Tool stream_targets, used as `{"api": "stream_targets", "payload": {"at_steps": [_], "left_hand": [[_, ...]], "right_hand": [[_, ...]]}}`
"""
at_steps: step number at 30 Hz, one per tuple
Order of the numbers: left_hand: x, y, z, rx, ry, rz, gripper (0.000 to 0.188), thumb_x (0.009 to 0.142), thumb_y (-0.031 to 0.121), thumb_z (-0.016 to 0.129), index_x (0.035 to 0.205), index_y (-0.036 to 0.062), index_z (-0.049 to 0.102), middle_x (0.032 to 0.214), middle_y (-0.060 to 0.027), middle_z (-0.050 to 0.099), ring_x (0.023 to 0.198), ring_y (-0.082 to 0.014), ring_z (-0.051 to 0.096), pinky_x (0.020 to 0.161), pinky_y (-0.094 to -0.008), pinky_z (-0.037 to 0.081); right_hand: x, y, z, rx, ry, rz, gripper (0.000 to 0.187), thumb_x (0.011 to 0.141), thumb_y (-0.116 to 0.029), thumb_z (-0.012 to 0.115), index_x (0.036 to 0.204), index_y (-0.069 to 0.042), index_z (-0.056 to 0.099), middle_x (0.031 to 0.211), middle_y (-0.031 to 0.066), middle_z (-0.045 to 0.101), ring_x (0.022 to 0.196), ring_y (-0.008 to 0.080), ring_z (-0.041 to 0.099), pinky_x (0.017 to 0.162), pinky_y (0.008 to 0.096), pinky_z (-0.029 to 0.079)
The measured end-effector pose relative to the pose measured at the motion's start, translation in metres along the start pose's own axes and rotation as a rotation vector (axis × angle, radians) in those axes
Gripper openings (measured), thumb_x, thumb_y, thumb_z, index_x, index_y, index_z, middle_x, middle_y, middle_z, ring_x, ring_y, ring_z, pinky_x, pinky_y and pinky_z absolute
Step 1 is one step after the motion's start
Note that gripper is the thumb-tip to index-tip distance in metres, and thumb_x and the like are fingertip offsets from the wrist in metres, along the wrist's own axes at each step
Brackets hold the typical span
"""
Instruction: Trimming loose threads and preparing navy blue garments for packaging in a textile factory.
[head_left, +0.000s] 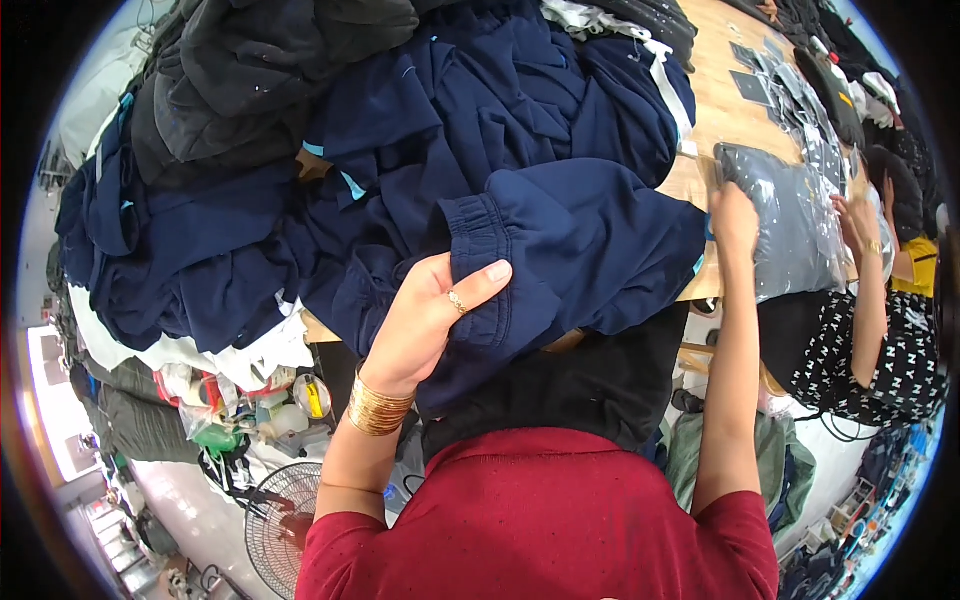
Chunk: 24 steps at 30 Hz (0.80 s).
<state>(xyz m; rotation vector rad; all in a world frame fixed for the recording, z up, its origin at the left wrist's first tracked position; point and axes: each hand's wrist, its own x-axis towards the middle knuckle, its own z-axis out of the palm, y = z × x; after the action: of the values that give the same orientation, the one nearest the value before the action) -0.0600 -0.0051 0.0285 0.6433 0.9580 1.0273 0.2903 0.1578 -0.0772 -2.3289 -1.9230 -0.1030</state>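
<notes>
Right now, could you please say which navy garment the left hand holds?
The front garment, its gathered band in the left hand; the navy garments beyond lie heaped.

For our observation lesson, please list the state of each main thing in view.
Navy elastic-waist garment: held, waistband gathered
Left hand: gripping waistband
Right hand: curled, grip unclear
Navy garment pile: crumpled, unfolded
Charcoal garment pile: heaped, crumpled
Gray garment: folded, in clear plastic bag
Fan: running or stopped, unclear
</notes>
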Motion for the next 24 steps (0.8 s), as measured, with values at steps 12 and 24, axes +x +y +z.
{"api": "stream_targets", "payload": {"at_steps": [12, 24], "left_hand": [[0.000, -0.002, -0.008, -0.003, 0.016, -0.032, 0.030, 0.088, 0.018, 0.060, 0.107, -0.0045, 0.058, 0.098, -0.0012, 0.061, 0.086, -0.0056, 0.054, 0.080, -0.0218, 0.043], [-0.004, 0.000, -0.003, -0.076, -0.025, -0.027, 0.031, 0.089, 0.019, 0.059, 0.109, -0.0047, 0.057, 0.102, -0.0034, 0.061, 0.090, -0.0072, 0.055, 0.084, -0.0230, 0.043]], "right_hand": [[-0.139, -0.102, -0.114, 1.326, -0.494, -0.470, 0.025, 0.081, -0.015, 0.062, 0.102, -0.003, 0.056, 0.089, 0.0038, 0.061, 0.074, 0.0108, 0.058, 0.067, 0.0238, 0.046], [-0.154, -0.132, -0.120, 0.773, -0.080, -0.735, 0.032, 0.071, -0.033, 0.072, 0.080, -0.007, 0.058, 0.064, 0.0045, 0.056, 0.056, 0.0193, 0.057, 0.049, 0.0281, 0.042]]}}
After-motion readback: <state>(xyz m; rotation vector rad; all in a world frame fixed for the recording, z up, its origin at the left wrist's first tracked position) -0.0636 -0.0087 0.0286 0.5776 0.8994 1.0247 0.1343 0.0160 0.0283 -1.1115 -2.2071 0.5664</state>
